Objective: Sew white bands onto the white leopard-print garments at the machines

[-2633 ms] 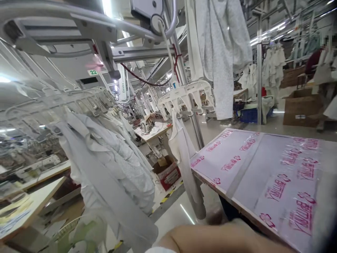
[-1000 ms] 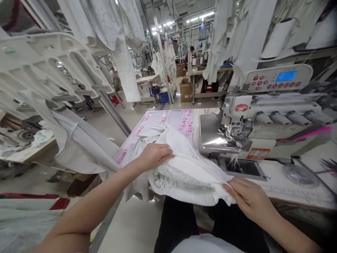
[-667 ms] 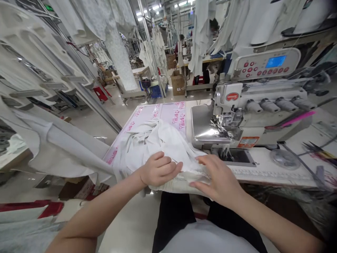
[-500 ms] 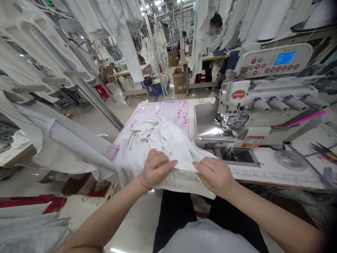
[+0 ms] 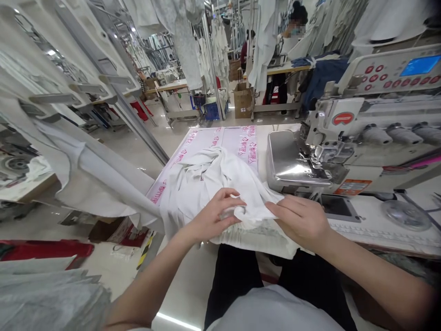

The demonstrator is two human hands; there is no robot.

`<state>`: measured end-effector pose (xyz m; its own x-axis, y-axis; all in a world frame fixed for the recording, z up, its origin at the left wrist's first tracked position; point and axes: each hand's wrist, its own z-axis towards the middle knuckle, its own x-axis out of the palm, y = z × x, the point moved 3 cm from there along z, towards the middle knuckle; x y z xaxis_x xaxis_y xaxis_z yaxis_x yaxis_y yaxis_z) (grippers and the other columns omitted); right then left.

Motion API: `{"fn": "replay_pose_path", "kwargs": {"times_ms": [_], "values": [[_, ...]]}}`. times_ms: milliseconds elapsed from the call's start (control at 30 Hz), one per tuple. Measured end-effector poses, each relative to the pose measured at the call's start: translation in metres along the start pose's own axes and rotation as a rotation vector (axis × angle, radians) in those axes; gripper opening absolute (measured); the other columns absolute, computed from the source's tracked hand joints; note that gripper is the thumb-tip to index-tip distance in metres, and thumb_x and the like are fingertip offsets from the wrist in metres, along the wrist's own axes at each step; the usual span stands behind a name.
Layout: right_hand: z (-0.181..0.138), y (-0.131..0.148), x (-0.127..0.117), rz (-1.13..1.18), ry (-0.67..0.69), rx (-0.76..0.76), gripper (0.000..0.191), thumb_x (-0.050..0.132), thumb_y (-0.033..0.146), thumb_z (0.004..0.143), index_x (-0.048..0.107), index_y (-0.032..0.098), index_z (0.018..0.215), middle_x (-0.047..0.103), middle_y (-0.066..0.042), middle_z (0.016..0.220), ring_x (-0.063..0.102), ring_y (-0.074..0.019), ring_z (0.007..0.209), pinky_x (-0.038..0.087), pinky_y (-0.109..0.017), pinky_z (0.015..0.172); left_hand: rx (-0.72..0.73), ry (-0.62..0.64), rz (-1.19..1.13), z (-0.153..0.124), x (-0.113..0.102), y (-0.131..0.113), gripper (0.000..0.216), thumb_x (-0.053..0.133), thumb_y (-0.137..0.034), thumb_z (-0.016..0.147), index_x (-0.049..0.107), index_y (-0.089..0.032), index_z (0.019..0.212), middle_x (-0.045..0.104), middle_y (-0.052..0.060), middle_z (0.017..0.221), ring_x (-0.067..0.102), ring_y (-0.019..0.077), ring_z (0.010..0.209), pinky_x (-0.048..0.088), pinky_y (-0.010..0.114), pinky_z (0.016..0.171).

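White fabric (image 5: 193,184), perhaps a garment, lies bunched over the near end of the sewing table, and its gathered, ruffled edge (image 5: 255,239) hangs over the front above my lap. My right hand (image 5: 303,218) is closed, thumb and fingers pinching the fabric's edge on the right. At the same edge, my left hand (image 5: 217,214) has its thumb and fingers apart around a small raised fold, with no firm grip visible. Just beyond my right hand stands an overlock sewing machine (image 5: 344,138) with a shiny metal plate (image 5: 289,158).
Printed plastic film (image 5: 220,135) covers the table's left part. Hangers (image 5: 113,82) with draped white cloth (image 5: 93,170) crowd the left side. Stacked pale fabric (image 5: 55,294) lies low at left. A clear round dish (image 5: 406,214) sits at right. A co-worker (image 5: 292,27) is at a far table.
My left hand has loosened from its pinch, its fingers spreading around a fold. My right hand keeps hold of the edge. The view has turned a little to the left.
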<state>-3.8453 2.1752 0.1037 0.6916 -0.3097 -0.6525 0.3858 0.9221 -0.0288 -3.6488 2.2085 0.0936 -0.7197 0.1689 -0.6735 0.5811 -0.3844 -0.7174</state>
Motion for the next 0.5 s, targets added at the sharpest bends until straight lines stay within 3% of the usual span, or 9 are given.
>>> {"fn": "replay_pose_path", "kwargs": {"times_ms": [67,133,233,367,500], "values": [[0.000,-0.002,0.001,0.003,0.017,0.018,0.013,0.047,0.008,0.080,0.055,0.014,0.088,0.054,0.000,0.057,0.049,-0.0098,0.055,0.037,-0.021,0.050,0.090,0.035,-0.020,0.005,-0.001,-0.006,0.025,0.051,-0.009,0.074,0.054,-0.023,0.095,0.042,0.004,0.118,0.039,0.0178,0.111,0.035,0.031,0.091],[-0.002,-0.006,0.002,0.008,0.041,0.048,0.013,0.047,0.010,0.081,0.056,0.014,0.088,0.054,-0.001,0.058,0.050,-0.0102,0.056,0.038,-0.022,0.051,0.121,0.008,-0.059,0.008,-0.002,-0.007,0.017,0.053,-0.009,0.073,0.052,-0.020,0.086,0.049,0.003,0.108,0.043,0.0163,0.105,0.035,0.031,0.091],[-0.006,-0.013,0.002,0.028,0.059,0.102,0.014,0.048,0.013,0.081,0.056,0.012,0.092,0.059,-0.003,0.066,0.054,-0.0111,0.061,0.040,-0.022,0.053,-0.034,-0.089,-0.147,0.009,0.000,0.002,0.022,0.061,-0.021,0.071,0.046,-0.019,0.088,0.051,0.001,0.091,0.049,0.0134,0.088,0.041,0.027,0.081],[-0.010,-0.021,0.002,0.016,0.058,0.162,0.015,0.049,0.014,0.081,0.058,0.013,0.092,0.060,-0.001,0.064,0.055,-0.0110,0.060,0.040,-0.022,0.051,-0.251,-0.079,-0.200,0.005,0.010,0.014,0.022,0.061,-0.031,0.072,0.050,-0.019,0.086,0.053,-0.001,0.083,0.051,0.0119,0.077,0.043,0.024,0.070],[-0.016,-0.029,0.007,0.042,0.103,0.213,0.016,0.048,0.014,0.082,0.059,0.014,0.092,0.063,-0.001,0.068,0.058,-0.0122,0.064,0.042,-0.022,0.053,-0.248,-0.184,-0.129,-0.006,0.002,0.015,0.017,0.052,-0.030,0.079,0.059,-0.021,0.092,0.062,0.000,0.090,0.056,0.0133,0.083,0.044,0.025,0.076]]}}
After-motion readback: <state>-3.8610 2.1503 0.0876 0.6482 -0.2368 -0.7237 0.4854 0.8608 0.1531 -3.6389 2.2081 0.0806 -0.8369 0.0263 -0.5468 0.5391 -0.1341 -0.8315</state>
